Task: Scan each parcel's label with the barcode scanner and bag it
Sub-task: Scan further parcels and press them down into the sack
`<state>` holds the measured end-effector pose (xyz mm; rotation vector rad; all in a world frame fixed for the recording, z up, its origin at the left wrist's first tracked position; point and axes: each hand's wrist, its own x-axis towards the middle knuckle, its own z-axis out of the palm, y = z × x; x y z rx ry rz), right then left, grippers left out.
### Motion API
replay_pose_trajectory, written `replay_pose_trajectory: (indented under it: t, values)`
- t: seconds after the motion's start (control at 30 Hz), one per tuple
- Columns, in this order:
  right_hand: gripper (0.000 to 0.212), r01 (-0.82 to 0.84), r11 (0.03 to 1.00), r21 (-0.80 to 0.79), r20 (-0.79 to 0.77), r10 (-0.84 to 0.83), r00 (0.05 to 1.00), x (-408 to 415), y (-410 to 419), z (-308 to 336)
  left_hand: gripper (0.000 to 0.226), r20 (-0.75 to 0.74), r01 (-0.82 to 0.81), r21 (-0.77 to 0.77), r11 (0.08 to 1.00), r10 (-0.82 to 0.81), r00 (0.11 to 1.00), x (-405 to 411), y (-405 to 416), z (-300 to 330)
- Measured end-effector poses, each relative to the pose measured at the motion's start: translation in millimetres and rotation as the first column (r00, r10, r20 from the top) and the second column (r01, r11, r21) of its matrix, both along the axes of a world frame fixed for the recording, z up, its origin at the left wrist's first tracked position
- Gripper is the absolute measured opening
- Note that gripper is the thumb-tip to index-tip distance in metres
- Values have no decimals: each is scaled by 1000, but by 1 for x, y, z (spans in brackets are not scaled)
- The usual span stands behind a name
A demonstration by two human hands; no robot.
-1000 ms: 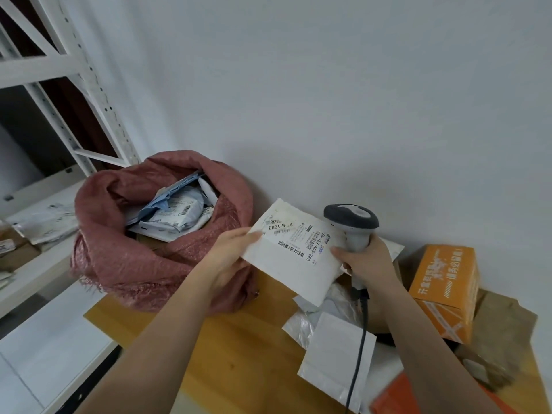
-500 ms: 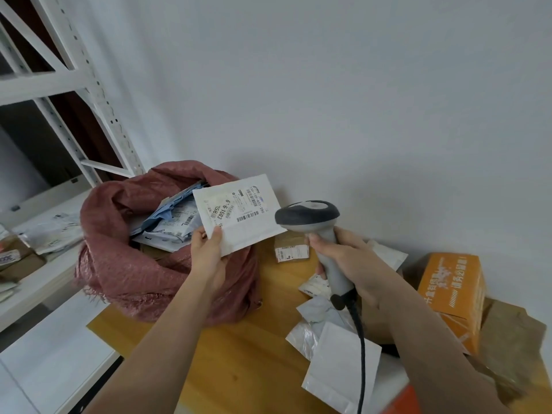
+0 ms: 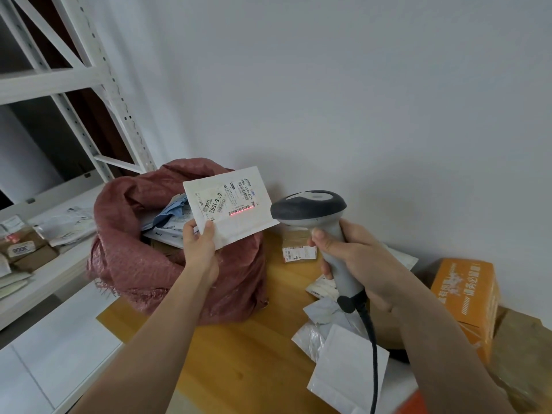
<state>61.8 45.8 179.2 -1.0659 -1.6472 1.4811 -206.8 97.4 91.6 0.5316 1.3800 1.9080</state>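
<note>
Above the open mouth of the red woven sack (image 3: 179, 264), I am holding a white parcel (image 3: 230, 204) upright in my left hand (image 3: 200, 249), thumb and fingers pinching its near lower corner. My right hand (image 3: 355, 264) is wrapping its fingers around the handle of the barcode scanner (image 3: 310, 210), whose head is sitting just right of the parcel, and a red scan line (image 3: 240, 211) is lying across one barcode on the label. With only a corner pinch, the parcel could be tilting or sagging, I judge, pulling the line off the bars and spoiling the read. The scanner cable (image 3: 372, 348) is trailing over loose mailers (image 3: 346, 363) on the wooden table (image 3: 239, 369) and could drag them. Room is open straight down into the sack; to the right, an orange box (image 3: 466, 297) and more parcels are crowding the table's edge.
</note>
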Motion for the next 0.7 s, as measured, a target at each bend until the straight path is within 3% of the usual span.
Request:
replay_pose_trajectory:
  t: [0.7]
  values:
    - [22, -104, 994, 42, -32, 106, 994, -49, 5, 16, 14, -33, -158, -35, 987, 157, 987, -57, -6, 12]
